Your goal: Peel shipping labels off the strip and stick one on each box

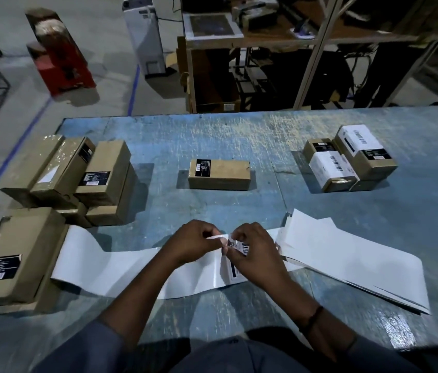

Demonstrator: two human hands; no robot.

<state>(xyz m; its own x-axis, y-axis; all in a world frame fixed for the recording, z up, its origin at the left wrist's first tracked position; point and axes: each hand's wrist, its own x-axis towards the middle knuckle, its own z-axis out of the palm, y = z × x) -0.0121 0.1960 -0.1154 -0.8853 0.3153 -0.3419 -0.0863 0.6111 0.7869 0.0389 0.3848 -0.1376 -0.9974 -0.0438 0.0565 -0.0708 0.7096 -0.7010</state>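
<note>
**Both hands pinch at the label strip, near the middle of the table**

The strip lies along the near part of the blue table, running from a box at the near left to a loose, folded stack of sheets at the near right; both hands meet over its middle. The left hand has its fingers curled and pinches the strip's far edge; the right hand, just beside it and touching at the fingertips, is curled too and pinches the printed label, whose barcode shows under its fingers. The label sits directly beneath and to the left of the right hand; how far it has come off the backing cannot be told.

Beyond the hands, well apart from them, a single brown box lies flat at the table's centre; a pile of brown boxes stands at the far left; a larger brown box rests at the near left, touching the strip's end; at the far right a group of boxes with white labels sits close together.
</note>
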